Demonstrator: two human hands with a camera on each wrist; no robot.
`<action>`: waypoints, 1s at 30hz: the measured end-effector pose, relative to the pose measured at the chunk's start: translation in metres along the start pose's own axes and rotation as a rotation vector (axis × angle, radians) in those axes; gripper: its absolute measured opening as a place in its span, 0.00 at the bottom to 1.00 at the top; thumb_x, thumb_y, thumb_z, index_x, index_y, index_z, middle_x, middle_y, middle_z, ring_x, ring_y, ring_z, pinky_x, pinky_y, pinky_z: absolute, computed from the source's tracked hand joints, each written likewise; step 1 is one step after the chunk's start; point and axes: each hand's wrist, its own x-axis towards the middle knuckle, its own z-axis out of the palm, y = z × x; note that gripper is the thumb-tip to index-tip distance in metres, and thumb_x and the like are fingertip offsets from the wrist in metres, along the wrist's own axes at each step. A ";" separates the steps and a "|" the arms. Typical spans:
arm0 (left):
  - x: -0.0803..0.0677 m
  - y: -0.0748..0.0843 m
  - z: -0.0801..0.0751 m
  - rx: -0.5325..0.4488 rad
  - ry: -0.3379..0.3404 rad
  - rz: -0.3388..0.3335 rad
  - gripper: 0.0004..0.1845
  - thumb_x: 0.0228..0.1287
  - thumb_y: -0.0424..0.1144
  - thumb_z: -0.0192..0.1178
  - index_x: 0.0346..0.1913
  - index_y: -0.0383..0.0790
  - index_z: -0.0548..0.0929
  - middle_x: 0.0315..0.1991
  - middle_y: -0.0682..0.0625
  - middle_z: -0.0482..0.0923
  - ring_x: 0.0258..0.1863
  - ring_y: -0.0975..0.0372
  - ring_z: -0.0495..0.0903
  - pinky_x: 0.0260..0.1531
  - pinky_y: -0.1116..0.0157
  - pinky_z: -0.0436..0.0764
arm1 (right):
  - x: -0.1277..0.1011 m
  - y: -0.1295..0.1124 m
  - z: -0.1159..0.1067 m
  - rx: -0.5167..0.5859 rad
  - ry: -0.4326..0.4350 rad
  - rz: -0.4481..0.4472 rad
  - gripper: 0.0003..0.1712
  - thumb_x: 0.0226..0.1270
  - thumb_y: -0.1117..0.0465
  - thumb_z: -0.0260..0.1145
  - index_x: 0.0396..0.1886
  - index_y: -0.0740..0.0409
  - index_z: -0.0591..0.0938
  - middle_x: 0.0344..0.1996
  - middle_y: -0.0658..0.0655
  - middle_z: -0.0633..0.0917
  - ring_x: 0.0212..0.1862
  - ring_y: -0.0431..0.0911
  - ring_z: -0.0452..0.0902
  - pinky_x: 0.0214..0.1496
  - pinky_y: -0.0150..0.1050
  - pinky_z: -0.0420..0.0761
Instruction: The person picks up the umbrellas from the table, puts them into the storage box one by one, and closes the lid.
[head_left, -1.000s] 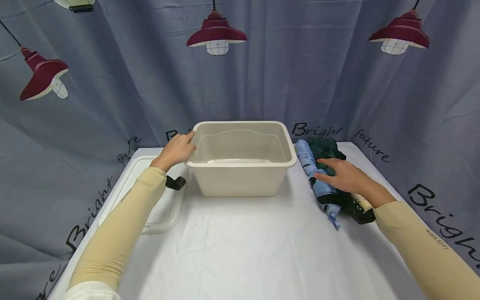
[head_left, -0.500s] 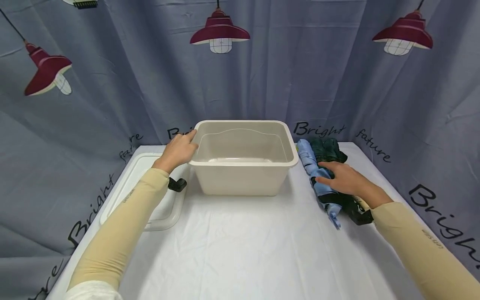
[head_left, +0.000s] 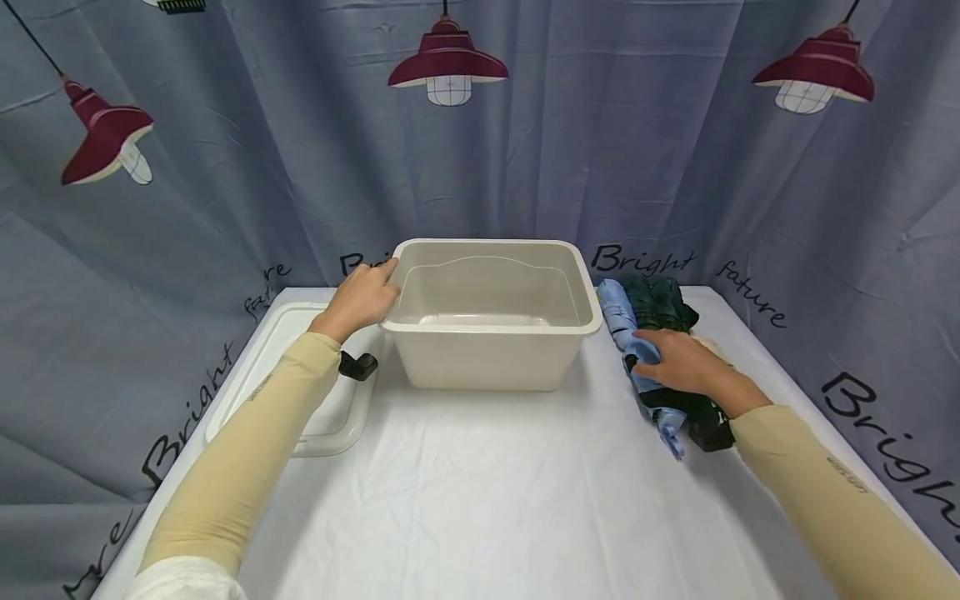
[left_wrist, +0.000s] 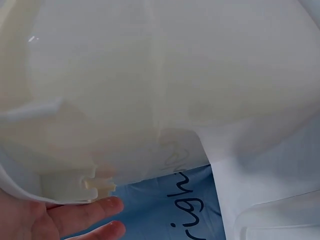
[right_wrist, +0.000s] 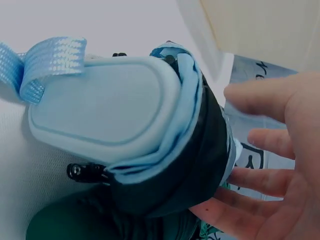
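The right grip (head_left: 682,364) is spread over the blue umbrella (right_wrist: 127,112), which lies on the white worktop (head_left: 480,492) beside a green bundle (head_left: 660,304). The left grip (head_left: 356,302), stretched out straight, touches the pale tub (head_left: 487,362). A white lid (head_left: 330,419) lies near the tub.

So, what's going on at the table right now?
A person's left hand touches the left rim of a beige rectangular plastic bin. The right hand rests on a rolled light-blue fabric umbrella, beside a rolled dark-green fabric umbrella. Both lie on the white-clothed table, right of the bin. A white plastic lid lies to its left.
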 end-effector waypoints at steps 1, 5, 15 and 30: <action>-0.001 -0.001 0.000 -0.002 -0.005 0.000 0.33 0.73 0.41 0.42 0.79 0.36 0.57 0.74 0.36 0.65 0.74 0.40 0.59 0.71 0.43 0.61 | 0.001 -0.001 0.001 -0.003 0.001 -0.005 0.41 0.68 0.52 0.68 0.73 0.68 0.67 0.69 0.76 0.70 0.69 0.72 0.65 0.66 0.68 0.66; -0.002 -0.003 0.000 -0.016 -0.010 0.004 0.33 0.73 0.41 0.44 0.79 0.36 0.57 0.74 0.36 0.65 0.74 0.41 0.61 0.70 0.43 0.62 | 0.004 -0.002 0.002 -0.021 0.003 -0.011 0.38 0.67 0.56 0.68 0.71 0.69 0.69 0.68 0.75 0.71 0.68 0.71 0.66 0.66 0.67 0.67; 0.000 -0.002 -0.001 -0.032 -0.027 -0.002 0.33 0.74 0.41 0.42 0.80 0.38 0.55 0.75 0.36 0.62 0.74 0.42 0.62 0.68 0.45 0.66 | 0.012 -0.004 -0.002 -0.002 -0.081 0.062 0.44 0.65 0.52 0.70 0.73 0.70 0.65 0.66 0.77 0.72 0.61 0.66 0.74 0.64 0.68 0.70; 0.003 0.001 0.003 -0.028 -0.033 -0.102 0.36 0.74 0.48 0.46 0.81 0.47 0.53 0.77 0.38 0.60 0.76 0.41 0.57 0.66 0.40 0.66 | 0.016 -0.011 -0.004 -0.015 -0.180 0.136 0.47 0.67 0.48 0.68 0.76 0.67 0.61 0.68 0.79 0.67 0.54 0.64 0.75 0.61 0.70 0.71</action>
